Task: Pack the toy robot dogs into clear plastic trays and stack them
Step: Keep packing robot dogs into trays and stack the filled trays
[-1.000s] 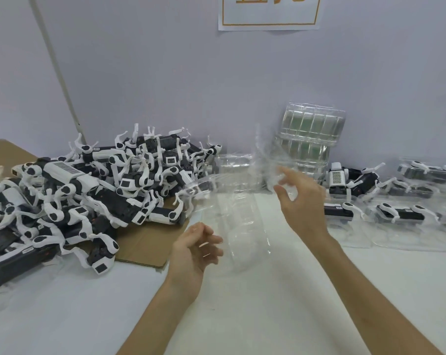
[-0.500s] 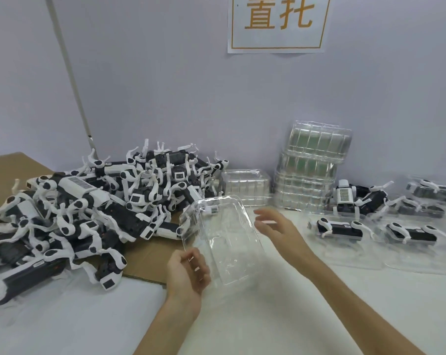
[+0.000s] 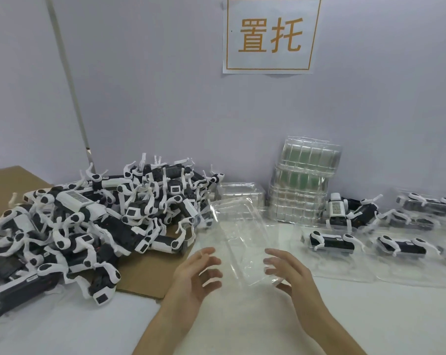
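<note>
A pale wall point(image 3: 140, 98) stands behind a white surface point(image 3: 319, 324). On the left part of the surface lies a big heap of dogs point(image 3: 94, 226), black and white, with legs pointing in every direction. The heap rests on a brown cardboard point(image 3: 145, 272), and some dogs at the near side reach over its edge onto the surface.

On the right side, several packed trays point(image 3: 401, 252) lie flat in rows, each with one dog inside. Behind them, near the wall, a few loose dogs point(image 3: 350, 208) lie together.

A white sign point(image 3: 270, 34) with an orange frame and two orange characters hangs on the wall. Under it, a tall stack point(image 3: 304, 183) of clear trays leans at the wall, and its upper part looks greenish. Just left of it is a low stack point(image 3: 238, 194).

In the middle, one tray point(image 3: 242, 239) is between the heap and the packed trays, with nothing in it, its long side running away from the person.

The left hand point(image 3: 193, 278) is released, fingers spread and relaxed, just beside the near left edge of the tray. The right hand point(image 3: 293, 278) is at the near right corner, fingertips at the plastic and thumb below it; I cannot tell whether it holds the tray.
</note>
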`<state>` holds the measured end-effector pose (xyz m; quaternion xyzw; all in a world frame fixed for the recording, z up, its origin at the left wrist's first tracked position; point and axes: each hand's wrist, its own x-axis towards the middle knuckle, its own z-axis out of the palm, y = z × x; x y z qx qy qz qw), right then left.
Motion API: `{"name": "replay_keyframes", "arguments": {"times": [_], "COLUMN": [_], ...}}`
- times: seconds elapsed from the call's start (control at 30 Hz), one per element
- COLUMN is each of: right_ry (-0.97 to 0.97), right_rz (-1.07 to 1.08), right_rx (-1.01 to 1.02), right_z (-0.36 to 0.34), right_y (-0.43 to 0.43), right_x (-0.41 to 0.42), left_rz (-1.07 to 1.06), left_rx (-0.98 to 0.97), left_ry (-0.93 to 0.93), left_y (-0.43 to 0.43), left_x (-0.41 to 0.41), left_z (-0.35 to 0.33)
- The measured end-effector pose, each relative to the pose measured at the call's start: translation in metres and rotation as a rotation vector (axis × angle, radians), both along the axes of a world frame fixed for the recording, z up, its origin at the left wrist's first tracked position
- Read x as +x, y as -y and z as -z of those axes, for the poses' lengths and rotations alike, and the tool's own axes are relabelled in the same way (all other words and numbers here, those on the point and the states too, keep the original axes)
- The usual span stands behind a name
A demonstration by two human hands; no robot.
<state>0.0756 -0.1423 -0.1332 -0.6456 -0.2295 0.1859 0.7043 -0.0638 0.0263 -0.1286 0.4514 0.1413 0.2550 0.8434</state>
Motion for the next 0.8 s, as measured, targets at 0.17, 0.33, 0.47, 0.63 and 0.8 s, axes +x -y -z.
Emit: {"name": "replay_keyframes", "arguments": {"times": [0.17, 0.33, 0.47, 0.63, 0.8], "right_ry": [-0.104, -0.095, -0.038, -0.065, -0.08], "right_rz": [0.004, 0.142, 0.204, 0.223, 0.223], "right_rx": [0.115, 0.189, 0.21, 0.201, 0.195], "right_z": [0.001, -0.003, -0.009, -0.011, -0.014], "right_y": [0.0, 0.006, 0.011, 0.015, 0.015], "right_x": [0.002, 0.013, 0.02, 0.026, 0.024], "left_rz": [0.125, 0.009, 0.007, 0.073, -0.291], "left_rx": [0.082, 0.306, 0.398, 0.471, 0.649], "left_ry": [-0.022, -0.205, -0.211, -0.192, -0.283], "left_y": [0.007, 0.008, 0.009, 0.012, 0.005], "left_x": [0.002, 0.004, 0.008, 0.009, 0.009], "left_z": [0.003, 0.007, 0.01, 0.014, 0.008]}}
